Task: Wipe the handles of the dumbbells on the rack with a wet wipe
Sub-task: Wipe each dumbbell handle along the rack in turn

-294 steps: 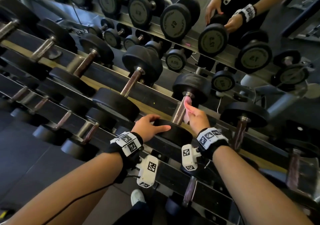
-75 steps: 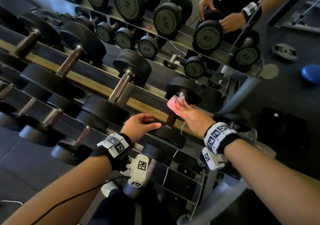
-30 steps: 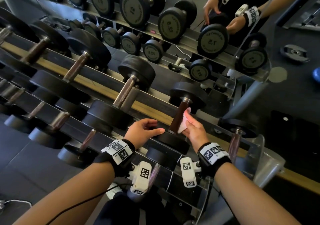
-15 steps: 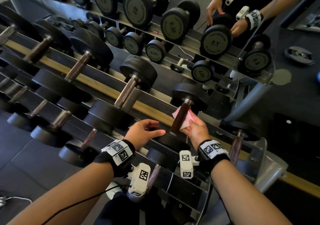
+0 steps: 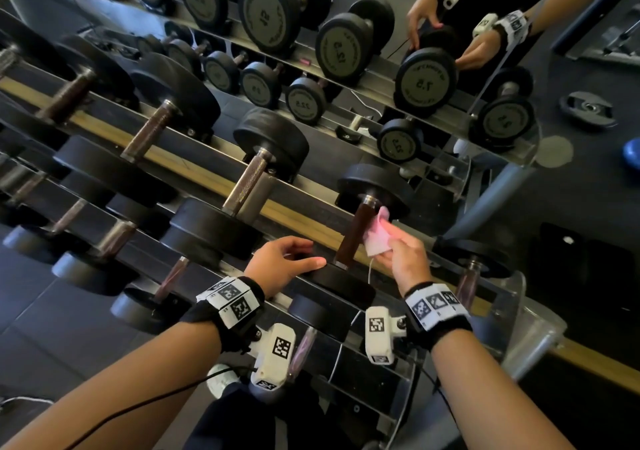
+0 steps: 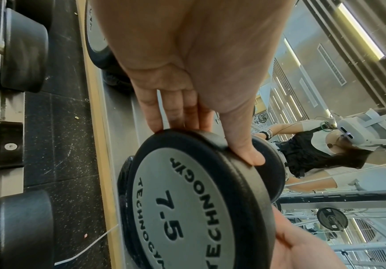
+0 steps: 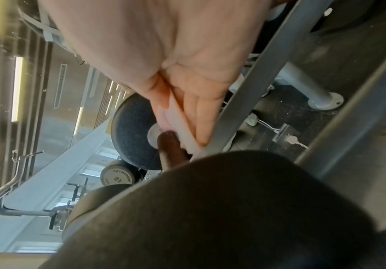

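Observation:
A dumbbell with a dark brown handle point(image 5: 356, 235) lies on the top tier of the rack point(image 5: 304, 221). My right hand point(image 5: 388, 243) pinches a pale pink wet wipe point(image 5: 377, 236) against the right side of that handle, near the far head point(image 5: 375, 186). In the right wrist view the wipe point(image 7: 182, 123) lies under the fingers beside the handle point(image 7: 171, 149). My left hand point(image 5: 311, 252) rests on the near head point(image 5: 341, 285). The left wrist view shows that head, marked 7.5 point(image 6: 187, 209), with the fingers point(image 6: 176, 112) lying fairly straight over its rim and the thumb along its edge.
Bigger dumbbells point(image 5: 249, 183) fill the rack to the left, and a smaller one point(image 5: 471, 266) sits to the right. Lower tiers hold more. A mirror behind reflects the rack and my hands point(image 5: 478, 51). A weight plate point(image 5: 588, 108) lies on the floor.
My right hand has slid the wipe up the handle toward the far head over the last second. The left hand has stayed on the near head.

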Demonstrator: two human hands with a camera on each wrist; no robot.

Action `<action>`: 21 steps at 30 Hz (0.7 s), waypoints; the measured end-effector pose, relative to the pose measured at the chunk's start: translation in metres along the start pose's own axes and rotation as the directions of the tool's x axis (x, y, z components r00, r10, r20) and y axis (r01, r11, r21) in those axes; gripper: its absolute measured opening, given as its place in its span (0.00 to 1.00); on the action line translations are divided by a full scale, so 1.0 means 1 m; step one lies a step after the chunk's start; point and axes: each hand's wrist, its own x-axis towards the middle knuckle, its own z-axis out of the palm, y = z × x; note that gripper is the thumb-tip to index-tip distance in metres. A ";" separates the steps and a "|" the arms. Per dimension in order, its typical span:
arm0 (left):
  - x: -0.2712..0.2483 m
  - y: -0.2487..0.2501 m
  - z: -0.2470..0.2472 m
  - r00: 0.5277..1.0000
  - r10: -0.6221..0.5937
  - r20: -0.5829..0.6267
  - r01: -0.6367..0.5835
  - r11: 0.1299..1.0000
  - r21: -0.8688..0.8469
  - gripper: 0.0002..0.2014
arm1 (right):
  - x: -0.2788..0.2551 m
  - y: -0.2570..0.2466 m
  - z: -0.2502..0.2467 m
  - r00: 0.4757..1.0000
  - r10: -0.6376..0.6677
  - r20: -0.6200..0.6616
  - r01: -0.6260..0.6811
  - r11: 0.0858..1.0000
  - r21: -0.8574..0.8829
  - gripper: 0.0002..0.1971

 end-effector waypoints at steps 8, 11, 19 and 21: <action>0.001 0.000 0.002 1.000 -0.018 -0.013 0.018 1.000 -0.026 0.35 | -0.019 0.025 0.018 0.999 -0.049 -0.013 0.045 0.966 -0.254 0.18; 0.001 0.001 0.002 1.000 -0.016 -0.017 0.015 1.000 -0.023 0.35 | -0.031 0.035 0.008 0.996 -0.053 0.068 0.074 0.925 -0.374 0.18; -0.002 0.000 0.002 1.000 -0.002 -0.004 0.002 0.999 -0.043 0.27 | 0.000 -0.009 -0.007 0.993 -0.055 -0.102 0.035 0.982 -0.185 0.15; -0.002 -0.001 0.002 1.000 -0.006 -0.013 0.005 0.999 -0.038 0.25 | 0.004 -0.015 0.000 0.986 -0.081 -0.143 0.069 0.994 -0.089 0.20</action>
